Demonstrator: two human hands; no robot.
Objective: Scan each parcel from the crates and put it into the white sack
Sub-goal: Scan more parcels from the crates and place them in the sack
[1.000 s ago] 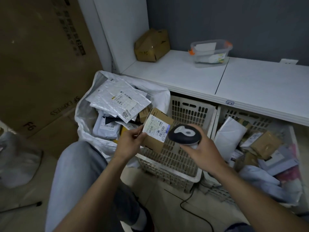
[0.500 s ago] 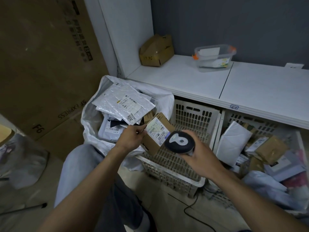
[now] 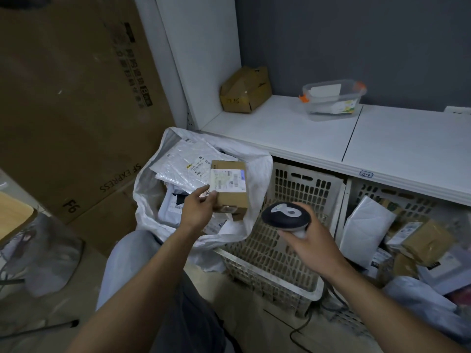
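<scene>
My left hand (image 3: 197,206) holds a small brown cardboard parcel (image 3: 229,188) with a white label by its lower left corner, over the open mouth of the white sack (image 3: 257,169). The sack holds several white bagged parcels (image 3: 183,165). My right hand (image 3: 309,240) grips a dark handheld scanner (image 3: 285,215) above the left white crate (image 3: 277,250); the scanner points away from the parcel. The right crate (image 3: 387,197) is full of parcels, among them a white bag (image 3: 364,230) and a brown box (image 3: 425,242).
A white shelf top (image 3: 305,133) runs above the crates, carrying a dented cardboard box (image 3: 246,90) and a clear plastic tub (image 3: 334,98). Big cardboard sheets (image 3: 71,103) lean at the left. The scanner's cable (image 3: 305,324) trails on the floor. My knee (image 3: 132,258) is below the sack.
My left hand has carried the brown parcel left and away from the scanner, over the sack's opening. My right hand with the scanner has drawn back to the right.
</scene>
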